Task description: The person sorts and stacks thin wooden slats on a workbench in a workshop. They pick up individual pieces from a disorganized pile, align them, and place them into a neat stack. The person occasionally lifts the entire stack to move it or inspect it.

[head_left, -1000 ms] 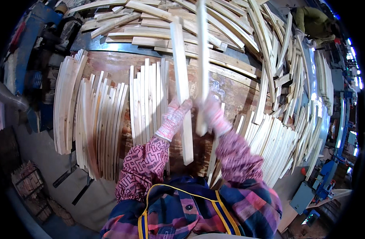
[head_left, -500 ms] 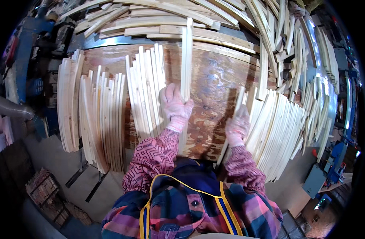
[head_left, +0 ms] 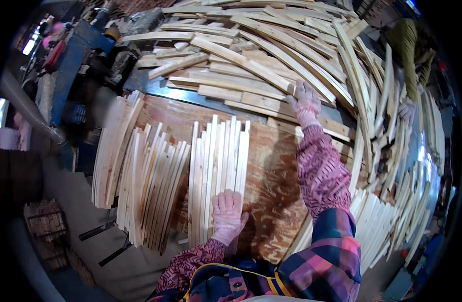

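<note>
My left hand (head_left: pixel 228 217), in a pale pink glove, lies flat over the near part of a row of pale wooden strips (head_left: pixel 210 151). Its fingers are stretched out and its thumb points to the right. At the far side, my right hand (head_left: pixel 306 103), gloved alike, reaches over a loose pile of wooden strips. Its fingers are extended at the end of one long wooden strip (head_left: pixel 246 63), touching or nearly touching it; no closed grip shows. Patterned pink sleeves cover both forearms.
The strips rest on a stained plywood board (head_left: pixel 271 186). More bundled strips (head_left: pixel 150 186) stand left, and another stack (head_left: pixel 372 221) lies right, partly behind my arm. Blue machinery (head_left: pixel 75 70) is at far left. Another person's gloved hand (head_left: pixel 407 109) is at the right pile.
My right hand has gone from the right stack to the far pile. The strip my left hand held upright in view now lies in the row, with that hand flat on it. The view has shifted.
</note>
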Motion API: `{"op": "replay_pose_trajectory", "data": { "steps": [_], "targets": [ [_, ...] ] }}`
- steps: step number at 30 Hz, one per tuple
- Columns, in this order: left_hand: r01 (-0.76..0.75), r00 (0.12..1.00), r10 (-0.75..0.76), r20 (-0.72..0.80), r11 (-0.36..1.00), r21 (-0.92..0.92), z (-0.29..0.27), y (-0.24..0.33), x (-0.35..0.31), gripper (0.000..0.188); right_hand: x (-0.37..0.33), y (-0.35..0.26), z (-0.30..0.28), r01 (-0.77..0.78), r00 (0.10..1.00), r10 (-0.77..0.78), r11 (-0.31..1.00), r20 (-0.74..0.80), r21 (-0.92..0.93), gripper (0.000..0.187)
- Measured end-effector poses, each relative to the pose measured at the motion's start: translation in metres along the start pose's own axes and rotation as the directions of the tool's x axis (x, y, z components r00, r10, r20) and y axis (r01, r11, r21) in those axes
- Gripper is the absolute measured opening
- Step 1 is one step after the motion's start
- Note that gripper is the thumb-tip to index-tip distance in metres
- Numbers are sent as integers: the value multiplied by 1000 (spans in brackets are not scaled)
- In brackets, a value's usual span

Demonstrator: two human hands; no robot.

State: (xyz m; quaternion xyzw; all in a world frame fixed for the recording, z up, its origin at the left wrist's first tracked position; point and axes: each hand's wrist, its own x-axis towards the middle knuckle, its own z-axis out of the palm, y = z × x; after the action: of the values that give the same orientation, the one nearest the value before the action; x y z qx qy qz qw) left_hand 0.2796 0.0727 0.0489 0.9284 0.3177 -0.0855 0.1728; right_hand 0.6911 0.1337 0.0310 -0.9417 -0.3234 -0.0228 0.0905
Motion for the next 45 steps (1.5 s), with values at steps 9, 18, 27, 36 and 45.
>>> {"op": "replay_pose_trajectory", "data": {
  "steps": [9, 18, 27, 36, 45],
  "targets": [
    [-8, 964, -185, -193, 701, -713, -25, -27, 91, 79, -5, -61, -63, -134, 678, -272, 868, 683, 479, 62],
    [314, 943, 19, 332, -379, -871, -56, 22, 140, 47, -18, -5, 17, 413, 911, -395, 881, 120, -233, 98],
    [-25, 944, -75, -320, 954, -299, 25, 26, -19, 70, 19, -49, -90, 421, 847, -315, 890, 428, -177, 102],
    [-76, 862, 0, -507, 989, -128, -27, 25, 39, 74, 51, 39, -213, 56, 972, -232, 318, 21, 946, 67],
    [-5, 999, 50, -6, -32, -999, -77, 81, 139, 74, -217, -6, -80, -363, 916, -107, -633, 387, 684, 56]
  ]
}}
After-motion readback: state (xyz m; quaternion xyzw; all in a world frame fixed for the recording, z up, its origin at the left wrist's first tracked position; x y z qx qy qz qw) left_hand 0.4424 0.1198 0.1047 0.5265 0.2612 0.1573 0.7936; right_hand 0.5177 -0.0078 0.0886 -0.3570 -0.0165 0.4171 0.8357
